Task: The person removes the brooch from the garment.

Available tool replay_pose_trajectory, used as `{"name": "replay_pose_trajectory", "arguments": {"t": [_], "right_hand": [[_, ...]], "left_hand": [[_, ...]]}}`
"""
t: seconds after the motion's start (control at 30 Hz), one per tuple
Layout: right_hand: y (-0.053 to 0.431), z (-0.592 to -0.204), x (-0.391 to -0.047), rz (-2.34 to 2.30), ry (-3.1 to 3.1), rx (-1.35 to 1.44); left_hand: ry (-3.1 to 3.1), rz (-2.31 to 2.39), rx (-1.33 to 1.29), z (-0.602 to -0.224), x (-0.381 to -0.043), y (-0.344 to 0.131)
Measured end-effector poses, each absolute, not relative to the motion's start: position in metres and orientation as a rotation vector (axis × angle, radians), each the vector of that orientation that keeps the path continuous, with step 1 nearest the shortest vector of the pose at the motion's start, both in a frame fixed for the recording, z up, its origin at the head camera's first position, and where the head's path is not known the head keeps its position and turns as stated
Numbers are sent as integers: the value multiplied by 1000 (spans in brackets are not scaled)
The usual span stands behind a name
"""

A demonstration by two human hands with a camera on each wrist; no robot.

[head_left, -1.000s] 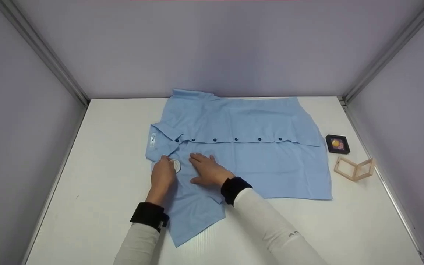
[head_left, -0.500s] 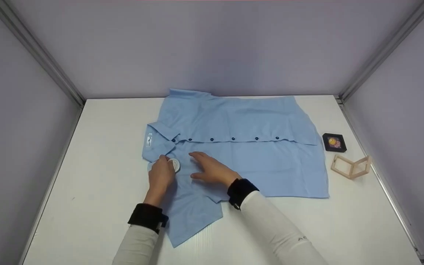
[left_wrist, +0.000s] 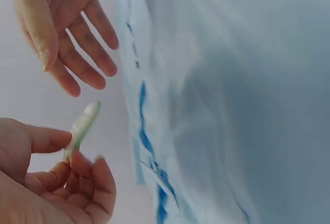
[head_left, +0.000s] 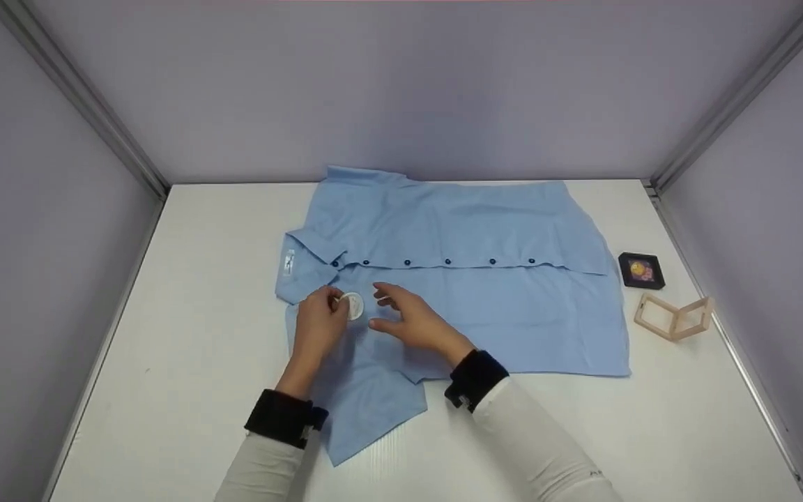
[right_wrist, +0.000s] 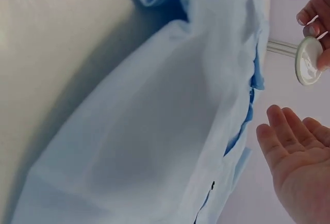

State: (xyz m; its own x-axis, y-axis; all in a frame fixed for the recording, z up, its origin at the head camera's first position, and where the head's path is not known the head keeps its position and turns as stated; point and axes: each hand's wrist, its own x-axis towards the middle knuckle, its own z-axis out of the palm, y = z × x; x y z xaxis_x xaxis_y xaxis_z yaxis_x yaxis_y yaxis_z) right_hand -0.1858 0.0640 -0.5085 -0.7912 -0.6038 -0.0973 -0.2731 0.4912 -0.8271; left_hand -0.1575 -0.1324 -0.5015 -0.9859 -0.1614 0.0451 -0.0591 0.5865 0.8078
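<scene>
My left hand (head_left: 319, 326) pinches a small round white disc (head_left: 355, 307) with a pale green rim between thumb and fingers, and holds it above the shirt near the collar. In the left wrist view the disc (left_wrist: 86, 123) is seen almost edge-on; the right wrist view shows its smooth white face (right_wrist: 309, 61). Beside it, apart from the disc, my right hand (head_left: 417, 322) holds nothing, its fingers extended and slightly bent. Beneath both hands a light blue short-sleeved shirt (head_left: 506, 226) lies spread, collar to the left, with a row of dark buttons along its middle.
At the table's right side lie a small black box (head_left: 642, 270) with a colourful picture and, nearer, a light wooden hinged frame (head_left: 673, 318) standing partly unfolded. Grey walls (head_left: 443, 90) enclose the back and both sides of the white table (head_left: 220, 279).
The left hand has raised the disc off the shirt and shifted slightly to the right. My right hand, earlier flat on the shirt, has lifted and drawn back a little to the right.
</scene>
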Motion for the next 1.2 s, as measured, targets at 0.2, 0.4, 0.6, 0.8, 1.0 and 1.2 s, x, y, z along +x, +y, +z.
{"name": "replay_pose_trajectory", "arguments": {"t": [0.2,0.4,0.6,0.8,1.0,1.2], "right_hand": [[74,-499,-176,-1412,2289,-708],[82,-485,-163,-1645,2150,-608],[87,-474,-156,-1877,2021,-503],[90,-473,-154,-1991,1939,-448],[91,-474,-152,-2033,1924,-446],[91,-475,-151,-2064,1923,-446]], "left_hand": [[-2586,-1605,97,-487,-151,-121],[-2477,-1834,20,-472,-142,-109],[-2452,-1907,-28,-465,-136,-100],[-2448,-1958,-75,-460,-132,-96],[-2465,-1960,-88,-459,-130,-94],[-2469,-1963,-109,-459,-129,-93]]}}
